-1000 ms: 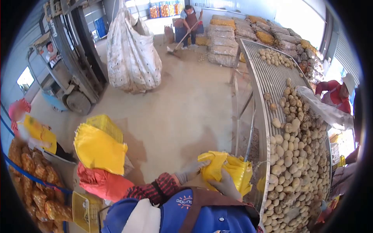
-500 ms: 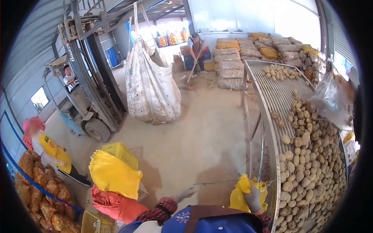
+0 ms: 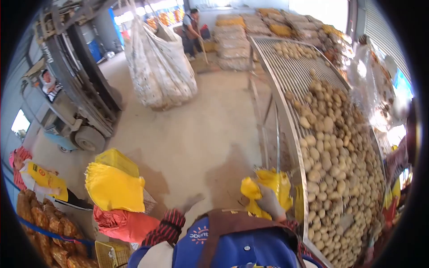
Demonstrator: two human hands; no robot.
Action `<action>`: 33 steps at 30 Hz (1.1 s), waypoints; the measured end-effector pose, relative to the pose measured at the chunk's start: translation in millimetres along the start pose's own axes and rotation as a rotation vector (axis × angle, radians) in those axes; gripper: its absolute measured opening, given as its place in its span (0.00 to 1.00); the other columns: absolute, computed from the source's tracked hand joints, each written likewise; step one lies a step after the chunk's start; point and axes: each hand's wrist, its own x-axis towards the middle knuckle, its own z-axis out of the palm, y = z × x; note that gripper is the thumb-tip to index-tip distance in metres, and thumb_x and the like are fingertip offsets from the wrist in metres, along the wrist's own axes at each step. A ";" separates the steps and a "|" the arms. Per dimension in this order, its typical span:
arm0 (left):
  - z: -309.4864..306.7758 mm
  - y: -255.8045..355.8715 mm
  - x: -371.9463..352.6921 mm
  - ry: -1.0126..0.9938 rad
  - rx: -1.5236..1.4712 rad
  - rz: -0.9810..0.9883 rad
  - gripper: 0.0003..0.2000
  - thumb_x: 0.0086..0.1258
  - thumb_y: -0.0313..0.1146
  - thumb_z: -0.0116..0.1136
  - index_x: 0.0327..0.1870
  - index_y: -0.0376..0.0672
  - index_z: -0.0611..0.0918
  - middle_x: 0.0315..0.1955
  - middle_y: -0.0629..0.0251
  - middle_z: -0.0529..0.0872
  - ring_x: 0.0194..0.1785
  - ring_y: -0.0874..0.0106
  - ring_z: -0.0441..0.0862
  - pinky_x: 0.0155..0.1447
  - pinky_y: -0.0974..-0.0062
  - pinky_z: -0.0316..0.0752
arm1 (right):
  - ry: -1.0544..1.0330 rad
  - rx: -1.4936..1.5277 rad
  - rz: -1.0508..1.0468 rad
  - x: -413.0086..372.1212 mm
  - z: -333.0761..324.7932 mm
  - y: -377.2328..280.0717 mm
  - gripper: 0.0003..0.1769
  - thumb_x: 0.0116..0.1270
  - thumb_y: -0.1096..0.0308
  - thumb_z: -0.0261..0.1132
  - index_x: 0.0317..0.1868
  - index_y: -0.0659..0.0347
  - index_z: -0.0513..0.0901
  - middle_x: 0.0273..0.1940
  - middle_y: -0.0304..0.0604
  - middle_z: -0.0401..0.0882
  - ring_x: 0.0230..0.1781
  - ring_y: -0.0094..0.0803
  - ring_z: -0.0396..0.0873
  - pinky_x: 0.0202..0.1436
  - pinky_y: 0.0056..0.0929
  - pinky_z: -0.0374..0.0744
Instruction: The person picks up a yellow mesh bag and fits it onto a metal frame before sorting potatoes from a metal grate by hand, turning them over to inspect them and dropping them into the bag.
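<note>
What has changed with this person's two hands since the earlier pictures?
The left hand was at the yellow bag first; it has moved leftward, now apart from it. The right hand stays on the bag, and the white sack still hangs.

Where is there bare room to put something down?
Widest is the floor between the white bag, the yellow sacks and the table. Some bare slats show on the table, between far potatoes and near potatoes. Crowded: the table's near part, heaped with potatoes; lower left, with full sacks; beside the table, where the right hand holds a yellow bag.
</note>
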 end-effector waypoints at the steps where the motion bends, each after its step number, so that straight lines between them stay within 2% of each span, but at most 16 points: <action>1: 14.7 50.5 14.9 -0.193 0.216 0.017 0.38 0.78 0.64 0.48 0.78 0.43 0.70 0.70 0.59 0.78 0.65 0.65 0.76 0.66 0.66 0.72 | 0.029 -0.027 0.017 -3.4 -8.7 -2.4 0.27 0.65 0.71 0.65 0.66 0.58 0.80 0.53 0.63 0.84 0.58 0.59 0.80 0.58 0.48 0.80; 4: 74.6 164.9 20.5 -0.539 -0.061 0.292 0.37 0.79 0.61 0.53 0.79 0.45 0.67 0.69 0.64 0.77 0.68 0.68 0.75 0.71 0.66 0.70 | 0.063 -0.047 0.005 -2.8 -28.8 -17.8 0.29 0.65 0.73 0.65 0.68 0.59 0.77 0.54 0.62 0.84 0.59 0.58 0.80 0.59 0.46 0.80; 6: 119.3 197.8 20.5 -0.745 -0.571 0.160 0.33 0.80 0.54 0.56 0.79 0.47 0.67 0.69 0.70 0.77 0.69 0.73 0.74 0.73 0.68 0.69 | 0.065 -0.025 0.009 -8.5 -38.9 -35.7 0.28 0.65 0.73 0.65 0.68 0.60 0.77 0.54 0.61 0.84 0.59 0.57 0.81 0.59 0.45 0.80; 7: 139.8 201.0 24.7 -0.759 -0.577 0.153 0.33 0.80 0.54 0.56 0.79 0.47 0.67 0.69 0.70 0.77 0.69 0.73 0.74 0.73 0.68 0.69 | 0.073 0.002 -0.012 -13.2 -39.9 -41.0 0.28 0.66 0.73 0.65 0.67 0.60 0.77 0.55 0.61 0.84 0.59 0.57 0.81 0.59 0.45 0.80; 9: 177.5 206.5 29.1 -0.692 -0.700 0.412 0.30 0.82 0.50 0.55 0.79 0.49 0.67 0.68 0.75 0.76 0.68 0.79 0.73 0.72 0.69 0.70 | 0.090 0.001 0.061 -30.8 -40.1 -41.0 0.27 0.66 0.72 0.66 0.67 0.61 0.78 0.54 0.60 0.84 0.58 0.57 0.81 0.58 0.45 0.80; 12: 190.2 237.1 2.1 -0.597 -0.518 0.284 0.28 0.83 0.49 0.53 0.79 0.49 0.67 0.67 0.74 0.76 0.67 0.80 0.73 0.70 0.71 0.72 | 0.106 -0.040 0.140 -58.9 -51.7 -17.7 0.25 0.67 0.67 0.68 0.64 0.63 0.78 0.52 0.60 0.84 0.55 0.58 0.82 0.56 0.45 0.80; 15: 204.5 235.2 -2.3 -0.563 -0.385 0.287 0.27 0.83 0.49 0.53 0.77 0.47 0.69 0.66 0.72 0.77 0.65 0.80 0.74 0.68 0.73 0.73 | 0.136 0.020 0.172 -79.9 -72.9 -11.5 0.29 0.66 0.61 0.73 0.63 0.66 0.78 0.51 0.61 0.84 0.53 0.57 0.83 0.55 0.43 0.80; 19: 227.1 236.8 -3.0 -0.516 -0.284 0.324 0.26 0.83 0.47 0.54 0.75 0.44 0.71 0.65 0.69 0.78 0.65 0.77 0.75 0.68 0.74 0.73 | 0.199 0.072 0.211 -100.8 -75.8 8.4 0.29 0.65 0.61 0.74 0.63 0.66 0.78 0.50 0.61 0.85 0.53 0.55 0.83 0.55 0.43 0.80; 22: 242.1 237.8 2.1 -0.533 -0.161 0.374 0.25 0.83 0.46 0.55 0.73 0.42 0.74 0.66 0.67 0.79 0.66 0.75 0.75 0.69 0.72 0.72 | 0.157 0.284 0.191 -107.7 -75.7 10.3 0.24 0.69 0.66 0.70 0.63 0.63 0.79 0.49 0.52 0.88 0.50 0.40 0.86 0.53 0.36 0.81; 24: 250.6 243.9 2.2 -0.626 -0.288 0.311 0.25 0.81 0.46 0.58 0.72 0.42 0.75 0.66 0.66 0.79 0.67 0.73 0.75 0.70 0.71 0.72 | 0.276 -0.035 0.206 -112.5 -84.4 -2.8 0.20 0.70 0.71 0.67 0.61 0.62 0.81 0.48 0.50 0.88 0.49 0.35 0.86 0.52 0.34 0.81; 25: 251.4 249.4 5.3 -0.644 -0.279 0.314 0.25 0.81 0.46 0.58 0.72 0.42 0.75 0.66 0.66 0.79 0.67 0.73 0.75 0.70 0.71 0.72 | 0.294 -0.037 0.214 -114.8 -89.8 0.1 0.20 0.70 0.71 0.67 0.61 0.62 0.81 0.48 0.50 0.88 0.49 0.35 0.86 0.52 0.34 0.81; 28: 230.3 283.8 22.5 -0.651 0.113 0.665 0.27 0.77 0.42 0.62 0.73 0.42 0.74 0.63 0.66 0.82 0.64 0.74 0.76 0.68 0.71 0.73 | 0.439 0.067 0.230 -125.2 -112.1 12.3 0.17 0.68 0.74 0.66 0.58 0.62 0.83 0.46 0.48 0.89 0.47 0.33 0.86 0.51 0.34 0.82; 29: 212.4 312.3 25.0 -0.538 0.309 0.861 0.29 0.76 0.40 0.64 0.75 0.43 0.72 0.63 0.67 0.81 0.66 0.73 0.76 0.67 0.70 0.74 | 0.483 0.094 0.263 -130.3 -120.3 13.1 0.22 0.65 0.75 0.66 0.60 0.62 0.81 0.48 0.52 0.88 0.49 0.42 0.86 0.52 0.36 0.81; 30: 194.1 354.0 16.4 -0.512 0.349 0.740 0.30 0.74 0.39 0.66 0.75 0.42 0.72 0.64 0.65 0.81 0.67 0.71 0.76 0.69 0.68 0.73 | 0.531 0.117 0.305 -139.6 -127.7 14.7 0.26 0.62 0.75 0.66 0.63 0.63 0.80 0.50 0.56 0.86 0.52 0.51 0.85 0.53 0.39 0.81; 32: 170.0 388.0 26.5 -0.442 0.069 0.935 0.32 0.70 0.39 0.70 0.73 0.41 0.73 0.64 0.62 0.80 0.66 0.69 0.78 0.69 0.67 0.74 | 0.572 0.049 0.424 -154.8 -132.9 26.7 0.30 0.60 0.76 0.67 0.65 0.62 0.79 0.52 0.58 0.86 0.53 0.54 0.84 0.54 0.40 0.81; 33: 158.3 404.7 31.5 -0.410 -0.054 1.040 0.33 0.67 0.39 0.72 0.72 0.40 0.74 0.64 0.60 0.80 0.66 0.68 0.78 0.69 0.66 0.75 | 0.633 -0.058 0.407 -159.1 -133.1 28.8 0.23 0.64 0.73 0.67 0.60 0.62 0.81 0.48 0.54 0.87 0.50 0.49 0.86 0.52 0.40 0.81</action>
